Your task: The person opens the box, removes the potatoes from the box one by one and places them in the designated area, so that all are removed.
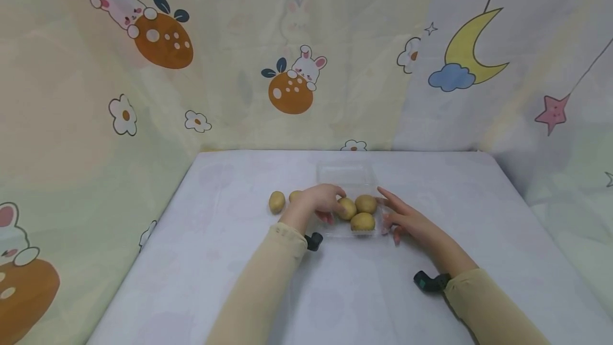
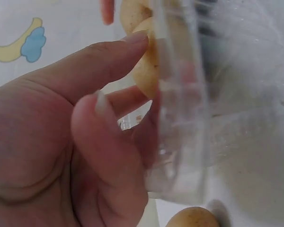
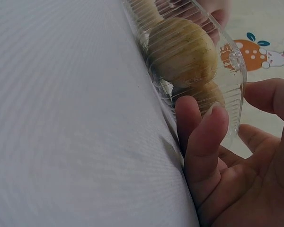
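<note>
A clear plastic clamshell box (image 1: 373, 231) stands on the white table with its lid (image 1: 347, 172) folded back. Three potatoes show in it: one at the left (image 1: 347, 208), one at the back right (image 1: 366, 204) and one in front (image 1: 362, 222). My left hand (image 1: 322, 199) reaches over the box's left wall and pinches the left potato. Some of its fingers lie behind the clear wall in the left wrist view. My right hand (image 1: 409, 222) is at the right wall, its fingers loosely spread and touching the rim (image 3: 244, 75).
Left of the box a loose potato (image 1: 276, 202) lies on the table (image 1: 230, 260). Another potato (image 1: 294, 195) beside it is partly hidden by the left hand. Printed cloth (image 1: 230, 57) hangs behind the table and along both sides. Dark wrist cameras (image 1: 431, 282) are worn on both wrists.
</note>
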Demonstrator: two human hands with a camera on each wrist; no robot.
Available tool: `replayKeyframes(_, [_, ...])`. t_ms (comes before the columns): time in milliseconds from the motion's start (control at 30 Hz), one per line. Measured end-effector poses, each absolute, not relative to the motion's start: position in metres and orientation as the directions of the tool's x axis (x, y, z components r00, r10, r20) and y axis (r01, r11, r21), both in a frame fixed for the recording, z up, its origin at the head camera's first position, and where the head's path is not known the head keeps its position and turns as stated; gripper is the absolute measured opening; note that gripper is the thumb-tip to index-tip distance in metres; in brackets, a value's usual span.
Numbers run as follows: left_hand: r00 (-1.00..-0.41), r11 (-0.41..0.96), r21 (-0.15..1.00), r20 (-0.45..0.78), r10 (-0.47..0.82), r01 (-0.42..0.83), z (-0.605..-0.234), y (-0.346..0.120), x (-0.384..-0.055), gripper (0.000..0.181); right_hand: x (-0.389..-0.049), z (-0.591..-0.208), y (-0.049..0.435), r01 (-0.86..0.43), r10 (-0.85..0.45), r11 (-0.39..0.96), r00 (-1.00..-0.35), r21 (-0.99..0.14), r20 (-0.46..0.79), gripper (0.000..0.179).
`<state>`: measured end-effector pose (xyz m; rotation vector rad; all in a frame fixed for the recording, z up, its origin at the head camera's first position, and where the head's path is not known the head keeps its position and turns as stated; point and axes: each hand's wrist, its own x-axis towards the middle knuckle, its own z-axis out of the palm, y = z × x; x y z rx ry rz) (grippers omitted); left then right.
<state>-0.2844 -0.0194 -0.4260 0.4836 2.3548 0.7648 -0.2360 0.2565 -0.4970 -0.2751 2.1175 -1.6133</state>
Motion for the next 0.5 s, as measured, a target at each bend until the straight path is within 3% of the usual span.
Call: replayKeyframes(500, [-0.781, 0.805, 0.577, -0.436, 0.448, 0.139, -0.4253, -0.0103, -0.2791, 0.058, -0.2359, -0.4974, 0.2585, 0.103, -0.440, 0.272, -0.871, -0.957, -0.219, 0.077])
